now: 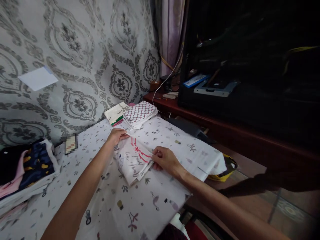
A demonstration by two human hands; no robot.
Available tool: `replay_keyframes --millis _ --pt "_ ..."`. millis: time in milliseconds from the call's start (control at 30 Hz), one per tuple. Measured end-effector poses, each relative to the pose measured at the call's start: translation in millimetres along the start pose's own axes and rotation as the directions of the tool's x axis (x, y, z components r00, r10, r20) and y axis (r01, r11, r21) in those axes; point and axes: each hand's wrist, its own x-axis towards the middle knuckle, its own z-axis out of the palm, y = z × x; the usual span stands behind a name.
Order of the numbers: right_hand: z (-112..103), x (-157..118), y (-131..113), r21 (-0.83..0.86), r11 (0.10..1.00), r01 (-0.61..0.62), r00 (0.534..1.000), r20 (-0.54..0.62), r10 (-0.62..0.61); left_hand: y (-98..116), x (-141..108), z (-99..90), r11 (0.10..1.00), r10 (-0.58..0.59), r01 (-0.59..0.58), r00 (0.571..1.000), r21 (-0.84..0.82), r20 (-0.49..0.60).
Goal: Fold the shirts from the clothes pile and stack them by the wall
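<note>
A folded white cloth [132, 160] with red marks and dark handwriting lies on the patterned tablecloth [105, 206]. My left hand [118, 136] is closed on its far left corner, fingertips pinching the edge. On the right side of the same cloth, my right hand [163, 159] has its fingers closed round the edge. Just beyond the cloth sits a folded stack with a purple lattice pattern [140, 113], beside a cream folded cloth [117, 112] with green and pink layers beneath.
Folded dark and pink clothes [37, 163] are piled at the left, near a small card [71, 144]. Patterned wallpaper rises behind. A dark red shelf [172, 104] and a black cabinet with a blue box [196, 80] stand at the right, a yellow bag [220, 178] below.
</note>
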Motion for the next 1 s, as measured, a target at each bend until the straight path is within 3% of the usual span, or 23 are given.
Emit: replay_keyframes --millis 100,167,233,300,400,433,500,567,633,700,767,833,900,933,1000 --pt "-8 2 1 -0.126 0.992 0.015 1.000 0.027 -0.012 -6 -14 -0.1 0.995 0.084 -0.084 0.996 0.057 0.019" --pt "-15 3 1 -0.314 0.943 0.108 0.993 -0.017 -0.119 -13 -34 -3.5 0.983 0.149 -0.152 0.988 0.102 0.040" --pt "-19 7 -3 -0.509 0.840 0.188 0.967 -0.052 -0.248 -23 -60 -6.5 0.925 0.269 -0.289 0.957 0.248 0.112" --pt "-18 17 -12 -0.617 0.746 0.249 0.940 -0.031 -0.339 -36 -86 -4.8 0.652 0.419 -0.521 0.853 0.551 0.311" --pt "-2 47 -34 -0.669 0.594 0.447 0.861 0.140 -0.489 -51 -112 8.3 0.232 0.353 -0.604 0.783 0.763 0.512" --pt "7 60 -42 -0.671 0.524 0.524 0.817 0.222 -0.532 -53 -116 13.6 0.151 0.328 -0.598 0.781 0.787 0.531" --pt "29 91 -59 -0.664 0.394 0.636 0.747 0.400 -0.531 -52 -122 20.9 0.081 0.316 -0.582 0.785 0.809 0.533" --pt "52 121 -72 -0.659 0.310 0.685 0.722 0.557 -0.409 -50 -127 20.7 0.103 0.348 -0.582 0.781 0.807 0.519" --pt "71 148 -81 -0.647 0.273 0.712 0.702 0.649 -0.292 -52 -139 13.5 0.180 0.431 -0.576 0.775 0.797 0.462" --pt "82 168 -86 -0.638 0.254 0.727 0.685 0.695 -0.217 -60 -157 2.9 0.334 0.527 -0.522 0.794 0.785 0.303" --pt "85 182 -89 -0.635 0.239 0.735 0.675 0.719 -0.165 -72 -175 -7.0 0.572 0.529 -0.412 0.846 0.710 0.065" --pt "84 191 -91 -0.629 0.238 0.740 0.666 0.734 -0.133 -81 -187 -13.9 0.823 0.385 -0.262 0.910 0.504 -0.155" --pt "81 195 -92 -0.623 0.251 0.741 0.662 0.740 -0.117 -84 -191 -17.4 0.976 0.154 -0.103 0.951 0.193 -0.269" --pt "81 197 -92 -0.621 0.262 0.739 0.662 0.741 -0.114 -82 -191 -17.9 0.999 0.036 -0.026 0.961 0.040 -0.273" --pt "80 197 -92 -0.619 0.293 0.729 0.671 0.730 -0.126 -75 -188 -16.2 0.977 -0.167 0.138 0.970 -0.163 -0.176"
